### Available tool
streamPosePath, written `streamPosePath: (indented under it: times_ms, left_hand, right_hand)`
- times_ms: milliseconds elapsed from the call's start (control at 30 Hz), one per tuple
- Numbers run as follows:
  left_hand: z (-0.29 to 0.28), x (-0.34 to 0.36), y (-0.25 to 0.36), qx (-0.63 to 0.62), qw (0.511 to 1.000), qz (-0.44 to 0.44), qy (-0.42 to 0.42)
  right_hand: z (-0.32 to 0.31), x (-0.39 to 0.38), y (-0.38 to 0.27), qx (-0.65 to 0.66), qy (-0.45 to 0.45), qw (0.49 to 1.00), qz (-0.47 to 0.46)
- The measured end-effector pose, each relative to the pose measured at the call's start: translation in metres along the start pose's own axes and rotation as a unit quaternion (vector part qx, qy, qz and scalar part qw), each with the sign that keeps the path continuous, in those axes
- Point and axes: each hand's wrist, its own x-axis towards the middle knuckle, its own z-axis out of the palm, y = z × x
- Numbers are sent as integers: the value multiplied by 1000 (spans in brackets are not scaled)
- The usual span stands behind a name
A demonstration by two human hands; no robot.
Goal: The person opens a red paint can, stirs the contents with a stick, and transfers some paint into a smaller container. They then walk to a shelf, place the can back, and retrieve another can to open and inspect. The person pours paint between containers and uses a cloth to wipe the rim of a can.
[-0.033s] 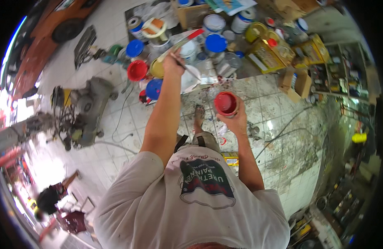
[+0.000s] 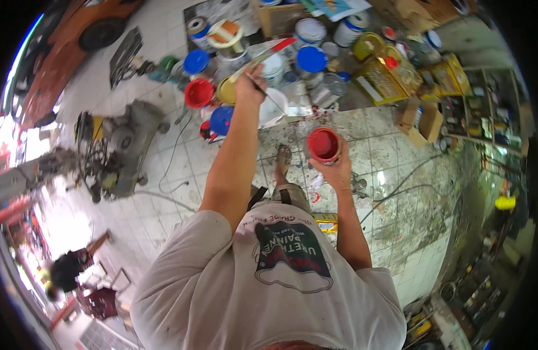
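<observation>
- Left hand: fingers closed around a slim, pale strip with a glossy red end; a thin dark rod slants out below the same hand.
- Right hand: fingers curled around the side of a round red pot, open at the top, smooth and wet-looking inside; it is held above the floor, right of the sandalled foot.
- Crowding the left hand: a round white tub, a dull yellow disc, a red-topped can and a flat blue lid.
- Farther out: angular yellow metal tins and an open cardboard box.
- Underfoot: stained, glossy floor tiles, crossed by a dark cable.
- Left: a grimy, wheeled machine; beyond, an orange car.
</observation>
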Motion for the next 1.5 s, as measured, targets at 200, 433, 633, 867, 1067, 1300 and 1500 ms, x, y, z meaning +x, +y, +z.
streamPosePath:
  times_ms: [200, 433, 633, 867, 1067, 1300, 1500]
  left_hand:
    - [-13, -95, 53, 308, 951, 5, -31]
    - [-246, -75, 167, 543, 799, 151, 210]
    - [-268, -50, 132, 425, 896, 10, 125]
    - [-293, -43, 142, 348, 932, -26, 102]
    - [-281, -73, 162, 379, 922, -77, -27]
    - [-226, -146, 139, 557, 814, -7, -163]
    - [-42, -286, 10, 608, 463, 367, -531]
  right_hand:
    - [8, 14, 11, -26, 8, 999, 30]
    - [22, 14, -10, -76, -18, 997, 2]
    - [47, -18, -37, -68, 22, 996, 48]
    - [85, -60, -64, -50, 85, 995, 20]
    - [109, -110, -88, -60, 171, 982, 45]
    - [99, -156, -84, -63, 224, 967, 103]
    - [60, -183, -73, -52, 265, 953, 139]
